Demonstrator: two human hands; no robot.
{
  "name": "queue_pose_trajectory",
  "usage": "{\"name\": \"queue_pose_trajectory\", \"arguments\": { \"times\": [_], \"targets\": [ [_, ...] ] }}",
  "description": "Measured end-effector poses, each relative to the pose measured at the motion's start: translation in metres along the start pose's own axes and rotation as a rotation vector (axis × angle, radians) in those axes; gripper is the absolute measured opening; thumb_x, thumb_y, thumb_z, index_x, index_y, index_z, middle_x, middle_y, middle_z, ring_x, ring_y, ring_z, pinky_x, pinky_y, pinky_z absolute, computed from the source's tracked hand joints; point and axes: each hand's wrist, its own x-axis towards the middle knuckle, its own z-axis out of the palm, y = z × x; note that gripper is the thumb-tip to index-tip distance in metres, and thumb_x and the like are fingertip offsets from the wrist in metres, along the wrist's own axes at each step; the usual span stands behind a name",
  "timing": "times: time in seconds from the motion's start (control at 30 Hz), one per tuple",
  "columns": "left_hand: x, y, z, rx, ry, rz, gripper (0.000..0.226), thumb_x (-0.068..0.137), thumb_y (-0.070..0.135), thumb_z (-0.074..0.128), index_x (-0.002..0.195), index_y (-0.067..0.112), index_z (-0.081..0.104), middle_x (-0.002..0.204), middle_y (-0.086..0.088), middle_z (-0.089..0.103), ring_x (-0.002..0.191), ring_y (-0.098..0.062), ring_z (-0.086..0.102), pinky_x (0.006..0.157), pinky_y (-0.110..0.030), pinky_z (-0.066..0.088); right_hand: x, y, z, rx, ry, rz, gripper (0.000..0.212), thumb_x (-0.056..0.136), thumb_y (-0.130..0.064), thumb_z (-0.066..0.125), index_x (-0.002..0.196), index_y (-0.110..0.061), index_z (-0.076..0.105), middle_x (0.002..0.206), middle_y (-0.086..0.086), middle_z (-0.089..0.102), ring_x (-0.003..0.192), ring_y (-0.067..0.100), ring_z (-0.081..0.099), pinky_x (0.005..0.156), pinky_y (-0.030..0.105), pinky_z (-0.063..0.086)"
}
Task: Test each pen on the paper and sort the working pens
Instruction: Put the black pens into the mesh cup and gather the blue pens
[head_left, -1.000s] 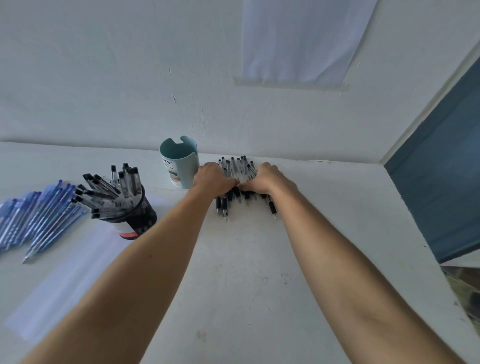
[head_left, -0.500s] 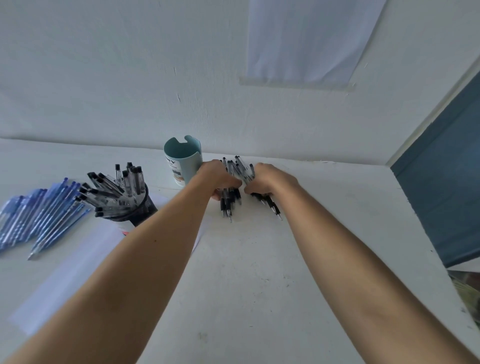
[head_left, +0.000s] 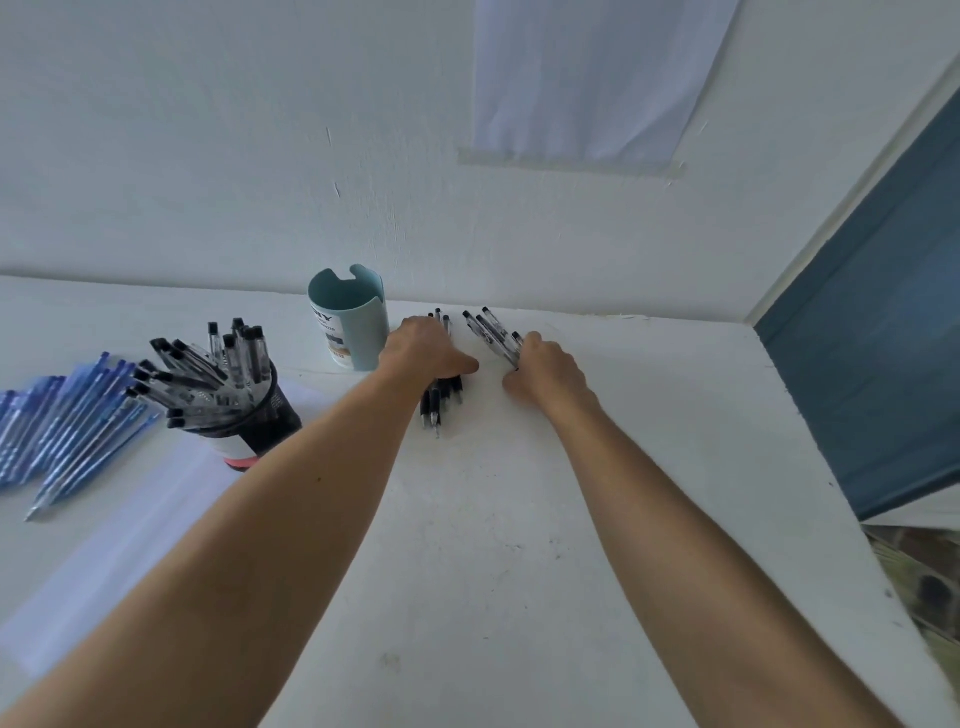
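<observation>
At the back of the white table (head_left: 493, 519), near the wall, black pens lie split into two bunches. My left hand (head_left: 423, 351) grips the left bunch of black pens (head_left: 439, 400), whose tips stick out toward me below the hand. My right hand (head_left: 545, 366) grips the right bunch of black pens (head_left: 491, 330), which fans out past the fingers toward the wall. A white sheet of paper (head_left: 119, 540) lies flat at the left.
A light blue cup (head_left: 356, 332) stands just left of my left hand. A black holder (head_left: 265, 415) full of black pens stands on the paper's far end. Several blue pens (head_left: 57, 431) lie in a row at the far left. A blue panel (head_left: 883, 364) borders the right.
The single heap of black pens under both hands has been split. My hands moved apart, each taking a bunch with it.
</observation>
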Motion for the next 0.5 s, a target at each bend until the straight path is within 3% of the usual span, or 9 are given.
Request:
{"name": "queue_pose_trajectory", "arguments": {
  "times": [0.13,0.27,0.4,0.5],
  "targets": [
    [-0.003,0.003,0.006,0.059,0.025,0.025,0.044,0.076,0.039,0.071,0.101,0.005,0.059,0.099,-0.009,0.057,0.087,-0.027,0.055,0.067,-0.032,0.045,-0.011,0.01,-0.001,0.177,0.017,0.045,0.023,0.088,-0.021,0.05,0.109,-0.013,0.05,0.101,0.007,0.051,0.093,0.032,0.05,0.075,0.032,0.039],
    [-0.007,0.002,0.018,0.1,0.07,0.028,0.04,0.085,0.016,0.062,0.122,0.0,0.056,0.12,-0.015,0.059,0.112,-0.034,0.06,0.084,-0.037,0.051,-0.027,0.015,-0.002,0.42,0.092,0.03,0.012,0.073,-0.024,0.046,0.084,-0.022,0.05,0.086,0.002,0.057,0.082,0.029,0.052,0.063,0.031,0.036],
    [-0.015,-0.002,0.015,0.098,0.071,0.071,0.028,0.085,0.011,0.055,0.112,0.004,0.059,0.113,-0.014,0.06,0.109,-0.035,0.06,0.076,-0.034,0.046,-0.038,0.015,-0.004,0.563,0.156,-0.006,0.011,0.079,-0.012,0.053,0.079,-0.022,0.049,0.08,0.0,0.06,0.077,0.025,0.055,0.057,0.029,0.035],
    [-0.025,-0.004,0.014,-0.12,0.097,0.05,0.022,0.089,0.015,0.046,0.108,0.006,0.05,0.107,-0.015,0.059,0.102,-0.039,0.059,0.077,-0.036,0.045,-0.05,0.009,-0.008,0.7,0.232,-0.088,0.016,0.079,-0.008,0.055,0.078,-0.022,0.047,0.073,-0.003,0.054,0.066,0.021,0.049,0.055,0.029,0.035]
  ]
}}
